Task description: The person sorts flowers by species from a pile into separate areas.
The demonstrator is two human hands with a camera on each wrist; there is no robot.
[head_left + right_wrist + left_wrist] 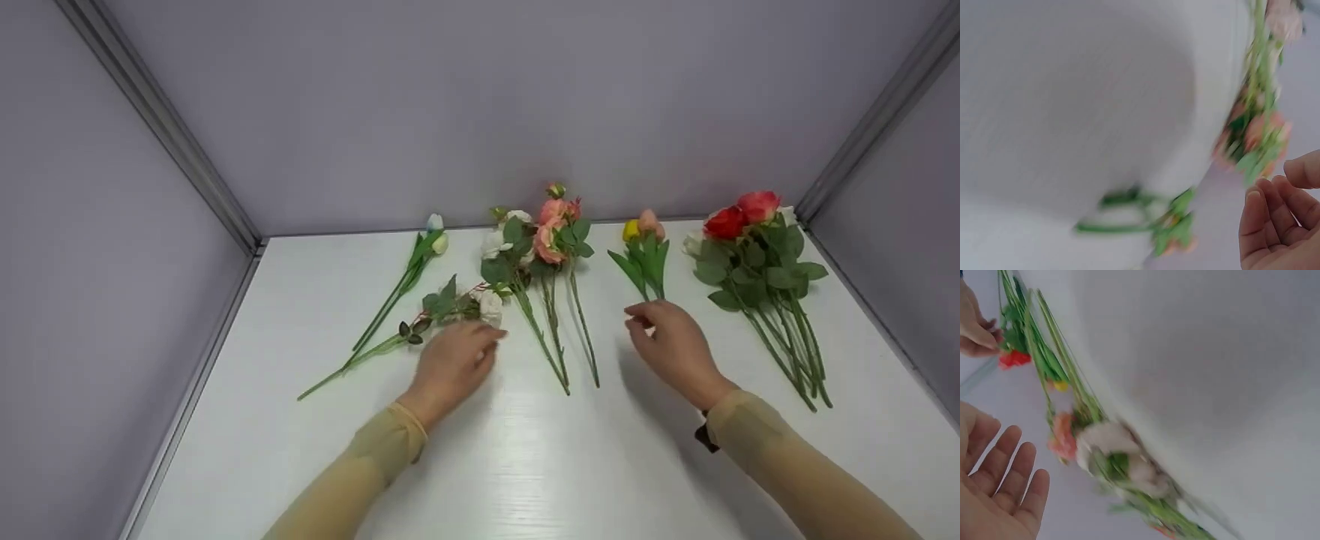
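Observation:
My left hand (454, 366) hovers just in front of a white-flowered stem (490, 307) lying aslant on the table. In the left wrist view its fingers (1002, 472) are spread and hold nothing. My right hand (675, 349) is in front of a yellow tulip (631, 230) and a pink tulip (651, 225), whose lower stems it hides. Its fingers (1252, 219) bend loosely, with no flower between them. Between the hands lie white roses (495, 244) and pink-orange roses (551, 238), their stems toward me.
White and pale yellow tulips (435, 232) lie at the back left. A bunch of red roses (726, 223) with white blooms and long stems is at the right. Grey panels (480, 112) wall in the white table (517, 465) behind and at both sides.

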